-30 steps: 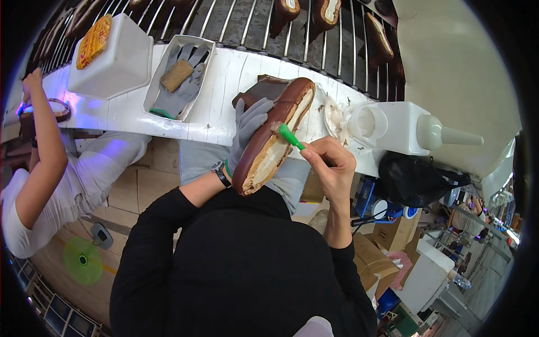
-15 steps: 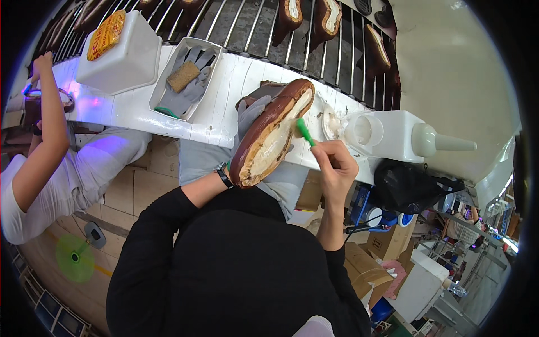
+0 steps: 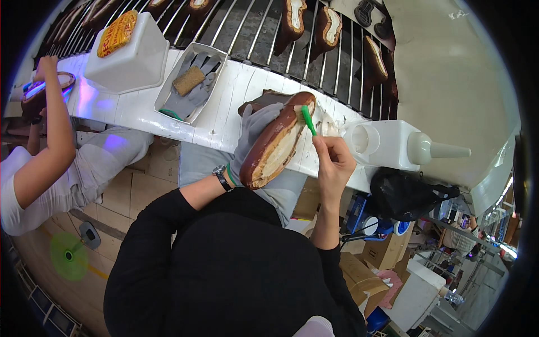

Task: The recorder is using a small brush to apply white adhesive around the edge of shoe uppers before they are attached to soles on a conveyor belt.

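In a grey glove, my left hand (image 3: 251, 130) grips a brown shoe upper (image 3: 275, 147) from its left side, bottom turned up. The underside is pale inside a tan rim. My bare right hand (image 3: 336, 160) pinches a small green-handled brush (image 3: 308, 119), its bristles against the rim near the shoe's far end. Just right of the brush, a small whitish dish (image 3: 327, 124) is partly hidden behind the right hand. A white plastic bottle (image 3: 393, 140) with a nozzle lies beyond it, a round opening cut in its side.
A white box (image 3: 190, 84) holds grey gloves and a brown block. Left of it stands a white container (image 3: 126, 53) with a yellow packet on top. Several shoe uppers (image 3: 332, 28) rest on a metal roller rack (image 3: 247, 28). A co-worker's arm (image 3: 56, 121) is at the left. A black bag (image 3: 401, 194) hangs right.
The brush has moved up along the shoe, from its inner middle to the rim near the far end. My left hand has tilted the shoe slightly, and more of the glove shows.
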`<state>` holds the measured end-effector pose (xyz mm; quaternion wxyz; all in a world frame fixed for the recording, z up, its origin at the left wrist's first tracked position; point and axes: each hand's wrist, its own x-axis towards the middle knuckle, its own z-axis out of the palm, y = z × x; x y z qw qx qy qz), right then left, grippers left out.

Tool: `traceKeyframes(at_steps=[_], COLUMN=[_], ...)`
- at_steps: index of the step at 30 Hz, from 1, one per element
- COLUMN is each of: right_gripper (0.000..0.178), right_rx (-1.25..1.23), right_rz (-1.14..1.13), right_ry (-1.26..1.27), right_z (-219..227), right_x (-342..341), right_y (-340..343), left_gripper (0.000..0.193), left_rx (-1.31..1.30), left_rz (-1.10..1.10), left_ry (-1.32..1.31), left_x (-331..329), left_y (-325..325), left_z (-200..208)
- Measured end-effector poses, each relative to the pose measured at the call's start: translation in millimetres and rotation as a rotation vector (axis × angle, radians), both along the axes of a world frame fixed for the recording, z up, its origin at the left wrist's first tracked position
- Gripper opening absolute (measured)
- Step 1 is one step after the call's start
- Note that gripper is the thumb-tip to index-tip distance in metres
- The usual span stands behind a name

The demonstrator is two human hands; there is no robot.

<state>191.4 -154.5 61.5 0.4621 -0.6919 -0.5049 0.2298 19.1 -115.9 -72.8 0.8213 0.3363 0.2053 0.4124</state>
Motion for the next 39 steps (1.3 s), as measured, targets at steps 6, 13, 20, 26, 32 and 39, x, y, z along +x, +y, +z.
traceKeyframes(at_steps=[6, 13, 20, 26, 32, 39], right_gripper=[0.007, 0.012, 0.020, 0.025, 0.026, 0.024], right_rx=[0.118, 0.213, 0.329, 0.465, 0.574, 0.546], right_rz=[0.213, 0.373, 0.357, 0.332, 0.315, 0.400], right_ry=[0.017, -0.150, -0.263, -0.477, -0.753, -0.913], right_z=[22, 53, 69, 75, 88, 95], right_x=[-11, -23, -19, 0, 27, 49], right_y=[-24, -39, -35, -8, 24, 48], left_gripper=[0.069, 0.061, 0.073, 0.080, 0.075, 0.061], left_rx=[0.945, 1.250, 1.218, 1.004, 0.849, 0.746], left_rz=[0.328, 0.429, -0.082, -0.489, -0.864, -1.030], left_ry=[0.602, 0.787, 0.877, 0.656, 0.582, 0.372], left_x=[-5, -13, -34, -30, -6, 19], left_y=[13, 24, 35, 82, 130, 174], left_z=[40, 98, 141, 158, 160, 142])
